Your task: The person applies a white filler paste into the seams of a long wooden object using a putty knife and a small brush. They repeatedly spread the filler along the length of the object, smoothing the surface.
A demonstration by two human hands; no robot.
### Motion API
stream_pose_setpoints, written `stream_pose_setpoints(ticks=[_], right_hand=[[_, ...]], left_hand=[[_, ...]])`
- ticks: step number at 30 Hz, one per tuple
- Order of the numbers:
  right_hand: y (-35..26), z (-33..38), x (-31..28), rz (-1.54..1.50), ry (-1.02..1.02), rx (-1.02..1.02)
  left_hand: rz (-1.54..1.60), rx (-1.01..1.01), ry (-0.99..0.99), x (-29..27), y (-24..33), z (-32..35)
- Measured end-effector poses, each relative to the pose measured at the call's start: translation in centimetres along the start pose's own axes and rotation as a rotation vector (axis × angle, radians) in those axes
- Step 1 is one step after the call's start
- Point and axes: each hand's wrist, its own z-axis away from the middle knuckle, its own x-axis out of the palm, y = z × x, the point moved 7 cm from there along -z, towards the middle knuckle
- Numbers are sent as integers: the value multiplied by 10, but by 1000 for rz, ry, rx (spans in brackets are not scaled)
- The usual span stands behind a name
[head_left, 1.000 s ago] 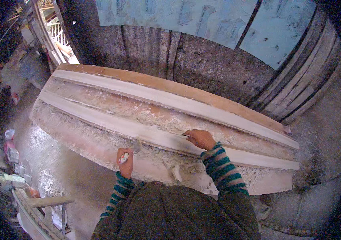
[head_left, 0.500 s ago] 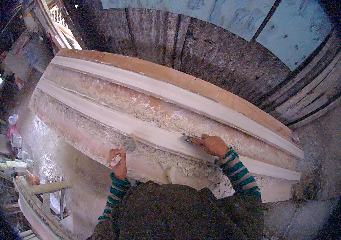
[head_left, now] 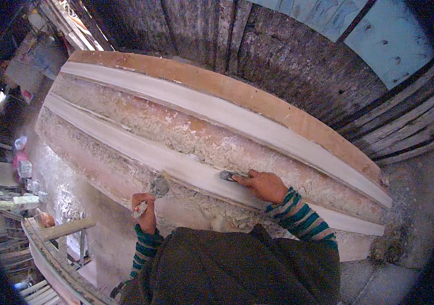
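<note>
Mould: a long plaster moulding [head_left: 212, 137] lies slantwise before me, from upper left to lower right, on a rough bench; it has two smooth pale bands, a crumbly, flaky strip between them, and a tan wooden edge along its far side.
Near band: smooth and grey-white, with loose plaster crumbs heaped along its lower edge, just above my sleeves.
Right hand: my right hand [head_left: 263, 185] is closed on a small scraper [head_left: 227, 176], whose dark blade lies flat on the near band.
Left hand: my left hand [head_left: 144, 209] is shut around the handle of a trowel [head_left: 159, 186]; its grey blade points up and rests at the front edge of the mould.
Sleeves: both are striped green and dark.
Hidden: my dark jacket covers the bench below the hands; my fingers wrap both handles, so I cannot see their shape.
Hard to make out: the clutter at far left is small and dim; the picture's rim is black.
Behind: rough dark wall planks [head_left: 288, 61] and pale blue panels at upper right.
Count: one mould, two smooth bands, two tools, two hands.
</note>
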Motion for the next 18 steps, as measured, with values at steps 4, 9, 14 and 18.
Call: stream_pose_setpoints(ticks=[4,9,14,18], right_hand=[[17,15,-6,-13,-123,-24],[8,8,-2,-60,46,-53],[14,15,5,-92,9,-5],[21,24,-3,-99,-184,65]], left_hand=[[-20,-31,-4,-4,-9,-3],[-1,-32,-8,-1,-12,0],[-12,-20,-12,0,3,-2],[-24,22,-55,-5,-16,-4]])
